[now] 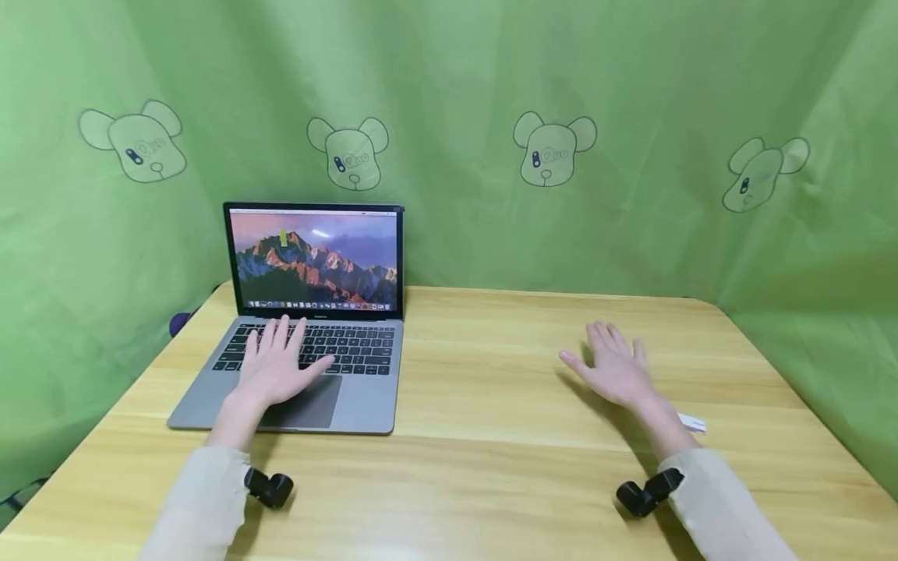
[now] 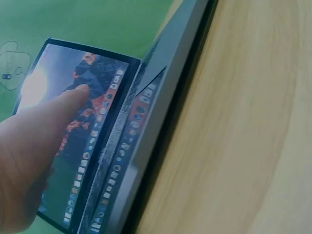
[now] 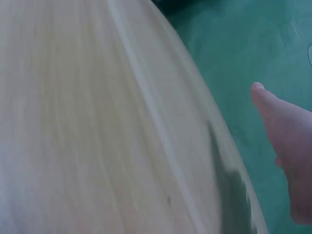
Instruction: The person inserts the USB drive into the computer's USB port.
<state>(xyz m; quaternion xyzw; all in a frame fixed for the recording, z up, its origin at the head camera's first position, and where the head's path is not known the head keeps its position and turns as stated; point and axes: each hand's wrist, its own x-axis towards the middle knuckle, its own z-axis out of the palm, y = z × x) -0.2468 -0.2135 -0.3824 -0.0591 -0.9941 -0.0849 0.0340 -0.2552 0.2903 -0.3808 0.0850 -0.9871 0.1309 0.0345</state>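
An opened laptop (image 1: 365,405) sits at the left of the wooden table, its screen (image 1: 316,265) lit with a mountain picture and a row of icons. My left hand (image 1: 273,374) is spread over its keyboard and trackpad, fingers straight and thumb out to the right. In the left wrist view the thumb (image 2: 73,100) overlaps the screen. My right hand (image 1: 617,374) is spread over the table's right half, palm down and holding nothing, its shadow falling on the wood. The right wrist view shows its thumb (image 3: 265,100) against the green cloth. A small white object (image 1: 691,423) lies partly hidden behind the right forearm.
A green curtain (image 1: 463,156) with printed bear heads hangs behind and at both sides of the table (image 1: 484,374). Black wrist cameras (image 1: 270,488) are strapped at both sleeves. Something purple (image 1: 179,323) shows past the table's left edge.
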